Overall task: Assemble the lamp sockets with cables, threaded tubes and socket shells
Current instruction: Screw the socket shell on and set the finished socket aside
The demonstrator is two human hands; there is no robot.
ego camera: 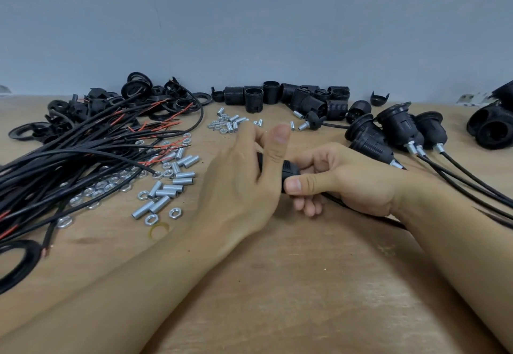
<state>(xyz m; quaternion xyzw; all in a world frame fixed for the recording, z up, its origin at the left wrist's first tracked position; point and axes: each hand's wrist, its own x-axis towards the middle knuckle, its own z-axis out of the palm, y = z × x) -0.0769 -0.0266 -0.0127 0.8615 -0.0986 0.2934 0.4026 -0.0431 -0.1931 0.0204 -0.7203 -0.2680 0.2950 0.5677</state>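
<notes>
I count four finished sockets point(399, 134) at right; both my left hand point(249, 176) and right hand point(333, 179) grip another socket point(290, 172), with many cables point(83, 154) left.

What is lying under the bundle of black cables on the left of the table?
Silver hex nuts show between and under the black cables, with threaded tubes beside them on the wooden table. Whatever lies beneath the thickest part of the bundle is covered.

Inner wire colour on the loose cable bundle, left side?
Red, poking from the black cable bundle; clearest in the head view.
</notes>
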